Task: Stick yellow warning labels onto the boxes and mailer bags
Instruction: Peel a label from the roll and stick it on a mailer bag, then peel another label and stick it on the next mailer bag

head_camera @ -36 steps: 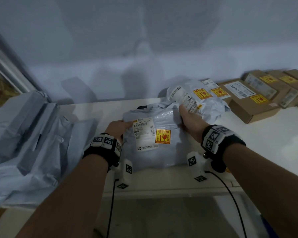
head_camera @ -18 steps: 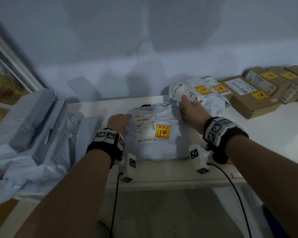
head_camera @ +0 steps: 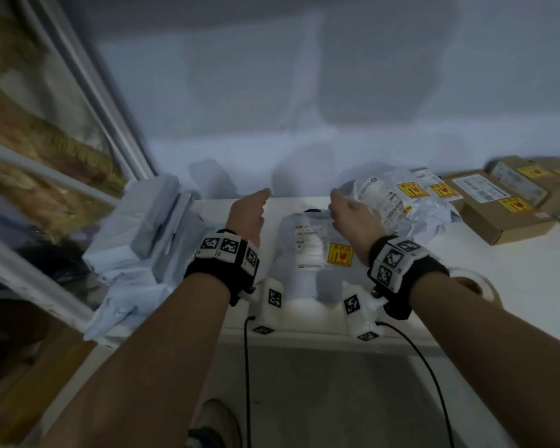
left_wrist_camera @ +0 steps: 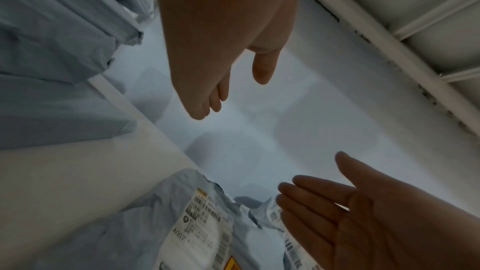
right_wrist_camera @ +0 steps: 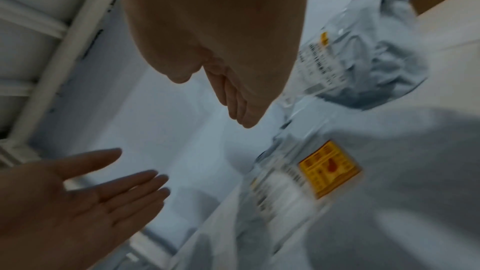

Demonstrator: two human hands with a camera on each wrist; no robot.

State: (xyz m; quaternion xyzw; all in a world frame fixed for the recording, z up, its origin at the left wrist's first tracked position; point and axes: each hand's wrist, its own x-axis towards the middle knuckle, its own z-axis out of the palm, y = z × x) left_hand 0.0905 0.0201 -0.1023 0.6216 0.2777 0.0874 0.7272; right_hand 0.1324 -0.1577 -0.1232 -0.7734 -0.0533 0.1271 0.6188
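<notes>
Your left hand [head_camera: 247,212] and right hand [head_camera: 353,215] are now lifting off the labelled mailer bag [head_camera: 317,253], fingers straight and loosely together, with bare desk [head_camera: 514,273] lying to the right.

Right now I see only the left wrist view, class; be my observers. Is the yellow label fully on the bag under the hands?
Observer: Yes. The head view shows the whole label flat on the bag, beside its white slip.
Operator: What lies right of that bag?
Observer: A crumpled bag, which also bears a yellow label.
Operator: And past that?
Observer: A row of brown boxes along the wall, with yellow labels showing on them.
</notes>
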